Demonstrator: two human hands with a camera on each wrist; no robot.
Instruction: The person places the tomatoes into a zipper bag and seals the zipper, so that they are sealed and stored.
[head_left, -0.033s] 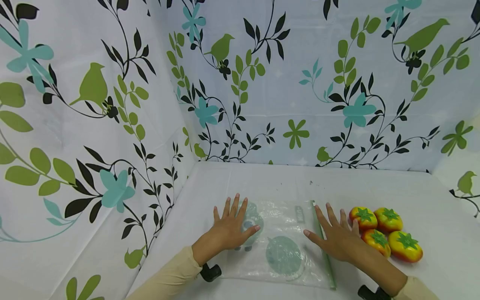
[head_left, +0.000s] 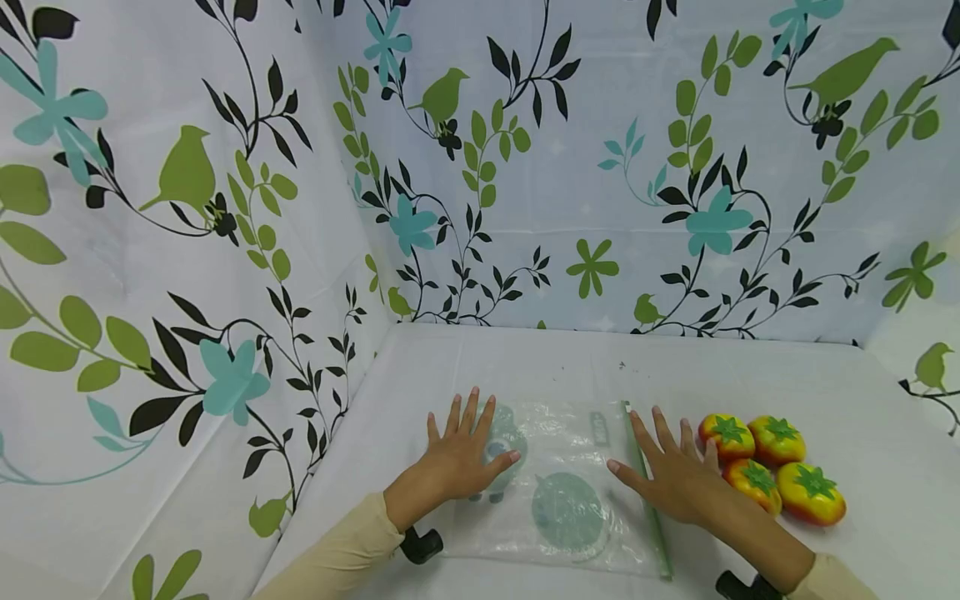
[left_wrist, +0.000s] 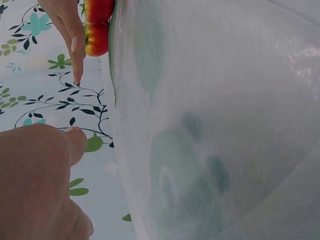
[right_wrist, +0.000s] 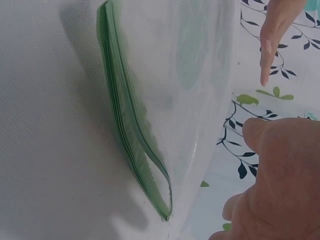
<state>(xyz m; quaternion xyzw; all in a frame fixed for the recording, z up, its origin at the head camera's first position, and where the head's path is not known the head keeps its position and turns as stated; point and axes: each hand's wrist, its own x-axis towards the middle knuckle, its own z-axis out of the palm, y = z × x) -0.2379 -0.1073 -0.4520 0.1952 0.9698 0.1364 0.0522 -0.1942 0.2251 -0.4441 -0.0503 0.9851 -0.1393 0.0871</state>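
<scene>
A clear plastic zip bag with pale teal printed shapes lies flat on the white table. My left hand, fingers straight and spread, is over its left part. Over the green zip edge at the right is my right hand, also with spread fingers. Neither hand grips anything. In the right wrist view the green zip strip parts into two edges with a gap towards its lower end. The left wrist view shows the bag's printed film spread out below the hand.
Several red and yellow fruits with green leafy tops sit together to the right of the bag, close by the right hand. Patterned cloth with birds and leaves hangs behind the table and along its left side.
</scene>
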